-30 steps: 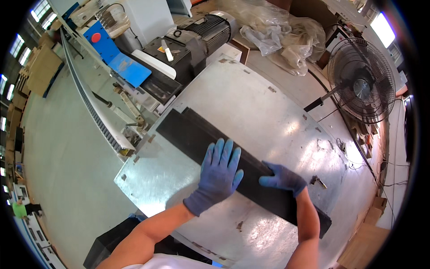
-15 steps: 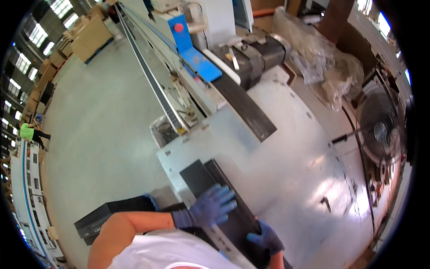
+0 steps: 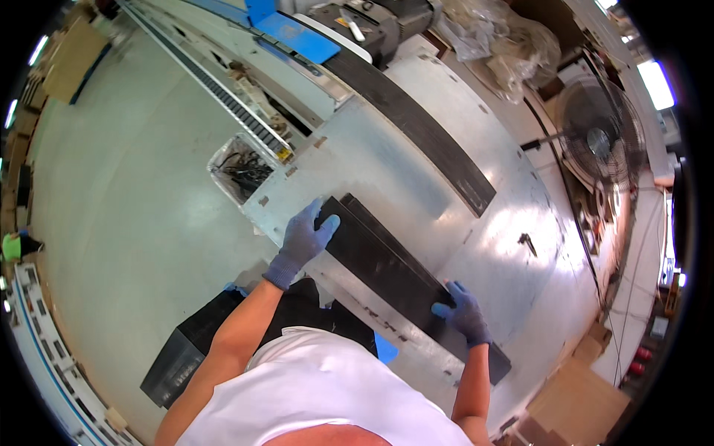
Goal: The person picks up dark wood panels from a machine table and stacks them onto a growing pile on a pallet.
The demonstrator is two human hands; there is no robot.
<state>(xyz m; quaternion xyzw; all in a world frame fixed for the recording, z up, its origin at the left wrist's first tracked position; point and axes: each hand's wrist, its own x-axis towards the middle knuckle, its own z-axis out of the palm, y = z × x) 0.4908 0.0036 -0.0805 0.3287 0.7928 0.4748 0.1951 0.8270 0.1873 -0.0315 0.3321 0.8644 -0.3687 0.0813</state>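
Observation:
Two long black boards lie on the metal table in front of me, the near board (image 3: 387,271) partly over a second board (image 3: 372,223) whose far edge shows. My gloved left hand (image 3: 303,236) grips the near board's left end, thumb on top and fingers round the end. Toward the right, my gloved right hand (image 3: 462,314) holds the boards' far edge, thumb on the top face; its other fingers are partly hidden. Farther off, another black board (image 3: 424,130) sticks out of the machine over the table.
The metal table (image 3: 520,297) has a small dark object (image 3: 527,244) on it. A conveyor strip (image 3: 216,89) and a bin of dark scraps (image 3: 242,169) stand at its left. A fan (image 3: 599,137) is at the right. Stacked black boards (image 3: 190,346) sit low at my left.
My left hand has gone from lying spread on the board to gripping its left end. The board at the machine reaches farther out over the table. My view has shifted.

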